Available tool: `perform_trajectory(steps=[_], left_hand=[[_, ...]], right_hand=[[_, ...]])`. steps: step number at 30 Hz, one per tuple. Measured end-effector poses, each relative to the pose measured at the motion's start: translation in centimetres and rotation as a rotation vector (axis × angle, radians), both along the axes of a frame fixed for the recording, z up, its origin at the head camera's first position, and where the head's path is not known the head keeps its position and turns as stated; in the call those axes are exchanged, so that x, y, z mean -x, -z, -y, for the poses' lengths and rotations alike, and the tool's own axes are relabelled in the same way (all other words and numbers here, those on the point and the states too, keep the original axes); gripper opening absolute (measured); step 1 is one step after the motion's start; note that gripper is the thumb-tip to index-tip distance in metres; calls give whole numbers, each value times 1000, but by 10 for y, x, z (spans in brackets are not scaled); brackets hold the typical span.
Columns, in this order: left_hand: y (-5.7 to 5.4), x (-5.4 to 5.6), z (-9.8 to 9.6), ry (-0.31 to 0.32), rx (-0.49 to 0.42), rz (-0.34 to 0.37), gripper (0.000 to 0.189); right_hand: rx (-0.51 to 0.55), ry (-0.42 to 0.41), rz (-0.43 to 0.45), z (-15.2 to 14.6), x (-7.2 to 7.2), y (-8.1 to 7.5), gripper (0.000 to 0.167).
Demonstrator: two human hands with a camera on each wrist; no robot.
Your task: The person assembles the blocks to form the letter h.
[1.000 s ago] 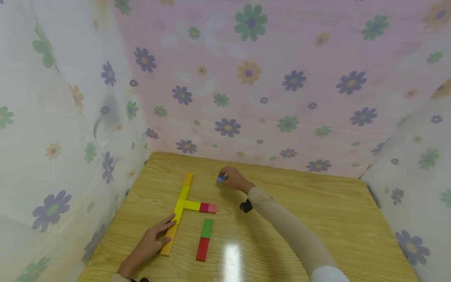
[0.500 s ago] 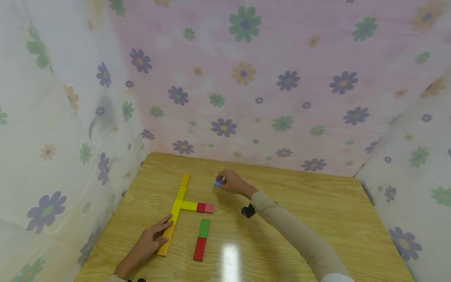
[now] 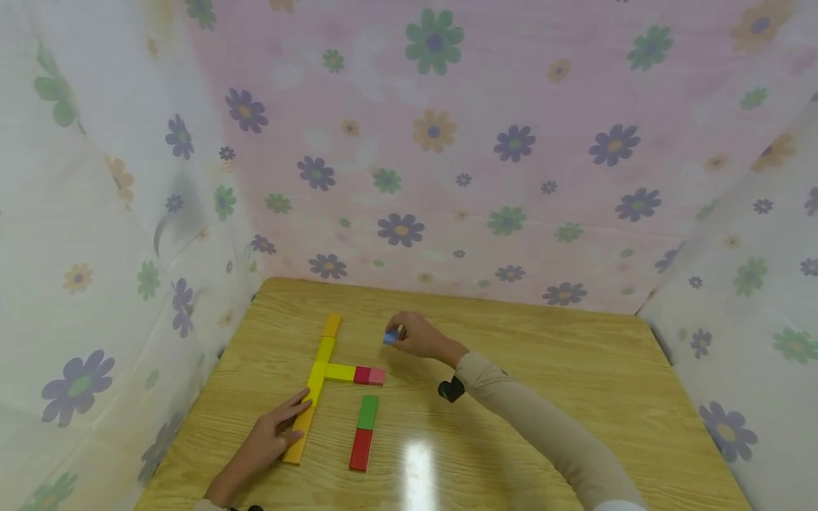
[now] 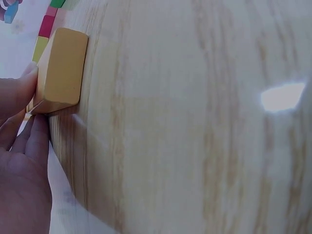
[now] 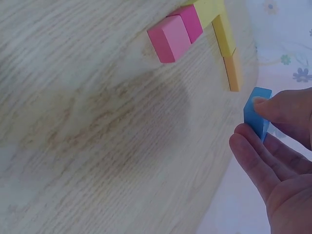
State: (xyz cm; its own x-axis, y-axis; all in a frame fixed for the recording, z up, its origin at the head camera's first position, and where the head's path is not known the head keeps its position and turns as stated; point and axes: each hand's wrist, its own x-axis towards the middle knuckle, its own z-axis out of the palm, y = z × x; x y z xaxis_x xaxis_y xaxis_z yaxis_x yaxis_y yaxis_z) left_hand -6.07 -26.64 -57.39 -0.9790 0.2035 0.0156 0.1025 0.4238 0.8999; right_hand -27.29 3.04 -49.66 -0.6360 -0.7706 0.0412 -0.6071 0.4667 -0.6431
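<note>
In the head view my left hand (image 3: 265, 434) rests along the left side of a long row of wooden blocks. Its thumb touches an orange block (image 3: 299, 440) at the near end, and its fingers lie against a yellow block (image 3: 317, 383). The left wrist view shows that orange block's end (image 4: 67, 68) close up, with the thumb beside it. My right hand (image 3: 418, 336) pinches a small blue block (image 5: 256, 111) between thumb and fingers, held above the table right of the row's far end.
A yellow block (image 3: 340, 373) branches right from the row, followed by a crimson block (image 3: 362, 375) and a pink block (image 3: 377, 377). Nearer, a green block (image 3: 368, 412) and a red block (image 3: 361, 450) lie end to end. Flowered cloth (image 3: 447, 177) surrounds the wooden table (image 3: 543, 369).
My right hand has brought the blue block slightly nearer and leftward. The left hand stays at the row, and the head view has shifted a little.
</note>
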Motion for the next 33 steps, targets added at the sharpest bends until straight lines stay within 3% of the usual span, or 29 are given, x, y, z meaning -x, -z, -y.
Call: perform_trajectory(steps=[6, 13, 33], left_hand=[[1, 0, 0, -16, 29, -17, 51], [2, 0, 1, 9, 8, -32, 51], [1, -1, 0, 4, -22, -20, 51]], right_hand=[[32, -24, 5, -1, -9, -1, 18], [34, -40, 10, 0, -19, -1, 18], [34, -68, 26, 2, -40, 2, 20]])
